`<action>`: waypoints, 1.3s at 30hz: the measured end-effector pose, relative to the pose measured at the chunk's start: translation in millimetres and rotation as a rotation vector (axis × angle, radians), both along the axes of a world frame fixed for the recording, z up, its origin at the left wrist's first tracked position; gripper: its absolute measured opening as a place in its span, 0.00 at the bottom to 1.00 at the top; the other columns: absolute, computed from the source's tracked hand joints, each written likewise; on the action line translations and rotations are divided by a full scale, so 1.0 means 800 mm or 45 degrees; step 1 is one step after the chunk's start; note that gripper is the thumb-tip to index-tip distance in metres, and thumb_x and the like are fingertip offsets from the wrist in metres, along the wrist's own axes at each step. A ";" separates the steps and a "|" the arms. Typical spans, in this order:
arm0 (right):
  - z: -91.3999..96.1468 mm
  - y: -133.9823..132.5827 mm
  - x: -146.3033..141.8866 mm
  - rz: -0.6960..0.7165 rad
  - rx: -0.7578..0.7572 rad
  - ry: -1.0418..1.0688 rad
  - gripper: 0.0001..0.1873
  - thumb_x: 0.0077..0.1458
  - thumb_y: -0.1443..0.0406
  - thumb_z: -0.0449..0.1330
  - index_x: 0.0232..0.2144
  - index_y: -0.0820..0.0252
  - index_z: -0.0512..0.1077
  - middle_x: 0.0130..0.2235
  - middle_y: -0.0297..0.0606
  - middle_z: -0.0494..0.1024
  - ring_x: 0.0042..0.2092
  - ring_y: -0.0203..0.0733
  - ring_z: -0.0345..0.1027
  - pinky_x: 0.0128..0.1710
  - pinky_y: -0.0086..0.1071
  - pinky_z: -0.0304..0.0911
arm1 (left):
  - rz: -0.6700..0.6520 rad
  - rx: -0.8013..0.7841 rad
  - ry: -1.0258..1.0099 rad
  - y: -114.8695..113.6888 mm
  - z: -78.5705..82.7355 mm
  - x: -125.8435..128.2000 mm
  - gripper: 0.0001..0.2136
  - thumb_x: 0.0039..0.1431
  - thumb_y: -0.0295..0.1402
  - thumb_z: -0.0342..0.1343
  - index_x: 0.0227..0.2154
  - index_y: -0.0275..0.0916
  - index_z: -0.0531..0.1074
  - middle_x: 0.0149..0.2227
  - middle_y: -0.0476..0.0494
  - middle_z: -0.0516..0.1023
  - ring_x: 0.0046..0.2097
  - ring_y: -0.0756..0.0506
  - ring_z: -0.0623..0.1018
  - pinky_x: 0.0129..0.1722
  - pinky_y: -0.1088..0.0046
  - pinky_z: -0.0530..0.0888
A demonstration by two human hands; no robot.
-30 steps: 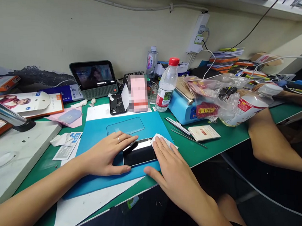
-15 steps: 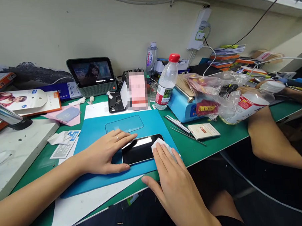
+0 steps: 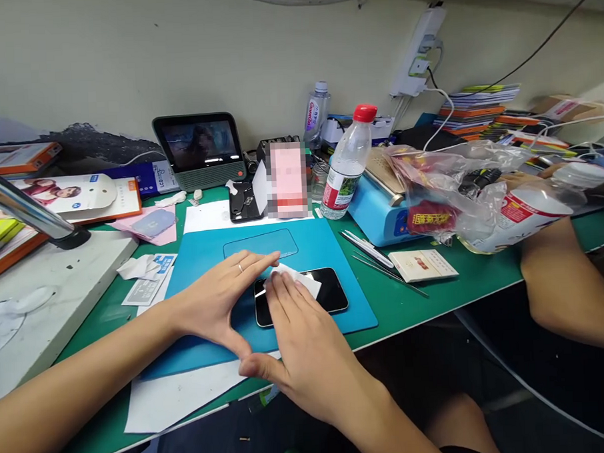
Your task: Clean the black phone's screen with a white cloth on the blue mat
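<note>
A black phone (image 3: 327,291) lies screen-up on a blue work mat (image 3: 328,249). My left hand (image 3: 220,297) lies flat on the mat, fingers stretched out, its fingertips at the phone's left end. My right hand (image 3: 297,333) presses a white wipe (image 3: 299,279) flat onto the left half of the screen, fingers extended over it. Most of the phone's left half is hidden under my right hand.
Tweezers (image 3: 368,250) and a small white box (image 3: 422,264) lie right of the mat. A water bottle (image 3: 349,161), a blue machine (image 3: 376,213), a small screen (image 3: 201,147) and a plastic bag (image 3: 445,180) stand behind. Another person's arm (image 3: 569,288) rests at the right. A white stand base (image 3: 49,291) sits left.
My right hand has slid the white wipe leftward across the phone screen, from its right end to its left half. The left hand stays put.
</note>
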State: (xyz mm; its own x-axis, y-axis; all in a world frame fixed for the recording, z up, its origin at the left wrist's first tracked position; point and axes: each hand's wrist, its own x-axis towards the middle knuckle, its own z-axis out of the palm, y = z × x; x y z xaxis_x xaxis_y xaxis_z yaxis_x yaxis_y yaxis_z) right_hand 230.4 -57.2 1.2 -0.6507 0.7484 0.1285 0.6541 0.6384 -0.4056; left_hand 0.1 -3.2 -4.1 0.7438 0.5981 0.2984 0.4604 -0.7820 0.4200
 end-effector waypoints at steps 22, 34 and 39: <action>0.007 -0.024 0.087 0.135 0.124 -0.198 0.47 0.66 0.42 0.51 0.72 0.72 0.53 0.74 0.52 0.51 0.74 0.54 0.47 0.70 0.50 0.55 | -0.021 0.084 -0.114 -0.004 -0.003 0.003 0.52 0.63 0.55 0.60 0.74 0.43 0.30 0.60 0.29 0.72 0.55 0.35 0.76 0.54 0.54 0.73; 0.013 0.024 0.055 -0.129 -0.064 -0.225 0.56 0.63 0.35 0.45 0.72 0.78 0.50 0.74 0.60 0.46 0.75 0.61 0.38 0.72 0.58 0.44 | 0.056 0.084 -0.163 -0.002 -0.002 0.001 0.42 0.69 0.61 0.42 0.75 0.47 0.32 0.62 0.30 0.69 0.59 0.34 0.72 0.58 0.50 0.69; 0.008 0.005 -0.010 0.004 -0.152 -0.097 0.62 0.58 0.32 0.49 0.72 0.78 0.48 0.74 0.60 0.44 0.75 0.61 0.36 0.73 0.54 0.41 | 0.135 0.069 -0.239 0.000 -0.005 -0.001 0.35 0.73 0.56 0.33 0.75 0.46 0.34 0.62 0.33 0.69 0.59 0.35 0.71 0.58 0.50 0.67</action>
